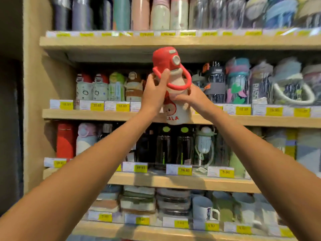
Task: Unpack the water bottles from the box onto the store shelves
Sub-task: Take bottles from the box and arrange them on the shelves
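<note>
A water bottle (175, 108) with a red lid, a red loop handle and a cream body printed with a cartoon face is held up in front of the second shelf (97, 114). My left hand (155, 92) grips its left side just under the lid, thumb on the handle. My right hand (188, 98) holds the body from the right. The bottle tilts slightly to the left. The box is out of view.
Wooden store shelves fill the view, packed with bottles behind yellow price tags. Small cartoon bottles (107, 87) stand left of my hands and clear sport bottles (243, 84) to the right. Dark bottles (173, 145) sit a shelf lower; mugs (205, 207) and lunch boxes lower still.
</note>
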Motion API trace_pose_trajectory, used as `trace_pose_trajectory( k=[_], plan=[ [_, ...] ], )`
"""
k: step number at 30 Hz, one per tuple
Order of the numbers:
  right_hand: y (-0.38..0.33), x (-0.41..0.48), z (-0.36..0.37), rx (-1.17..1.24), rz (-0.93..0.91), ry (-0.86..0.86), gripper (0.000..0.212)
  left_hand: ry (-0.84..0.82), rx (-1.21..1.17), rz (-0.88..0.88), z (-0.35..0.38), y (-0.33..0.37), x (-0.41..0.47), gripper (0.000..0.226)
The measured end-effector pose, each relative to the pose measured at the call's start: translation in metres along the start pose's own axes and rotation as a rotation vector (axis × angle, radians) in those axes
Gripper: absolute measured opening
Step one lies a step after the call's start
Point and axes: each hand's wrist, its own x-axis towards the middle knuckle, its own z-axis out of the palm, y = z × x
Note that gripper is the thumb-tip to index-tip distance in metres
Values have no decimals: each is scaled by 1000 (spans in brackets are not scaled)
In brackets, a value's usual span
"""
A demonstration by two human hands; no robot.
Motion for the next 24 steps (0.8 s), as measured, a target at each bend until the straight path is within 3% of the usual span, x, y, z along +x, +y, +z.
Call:
trace_pose_trajectory(
  k=[3, 4, 6, 8, 10, 13, 17, 19, 23, 24],
  plan=[
    [-4, 18, -25, -86, -62, 89, 48, -267, -43, 77, 14, -6, 20, 97],
    [-5, 22, -32, -119, -85, 101, 49, -318, 7, 93, 19, -9, 25, 97],
    [-5, 29, -44, -164, -122, 96, 55, -358, 72, 84, 26, -9, 34, 64],
    [-2, 36, -55, -213, -155, 83, 66, -350, 31, 56, 36, -6, 44, 55],
    [1, 43, -63, -238, -178, 86, 71, -340, -17, 47, 43, -6, 53, 77],
    [9, 51, -70, -260, -205, 105, 70, -315, -70, 81, 54, -9, 63, 82],
    [22, 54, -75, -347, -230, 132, 48, -215, -32, 119, 66, -19, 68, 56],
    [33, 49, -77, -483, -273, 219, 42, -163, 38, 85, 71, -24, 69, 23],
    [70, 36, -84, -785, -234, 505, 56, -116, 88, 76, 79, -40, 78, 24],
    [78, 32, -84, -821, -175, 559, 59, -130, 109, 85, 81, -45, 80, 43]
  ],
)
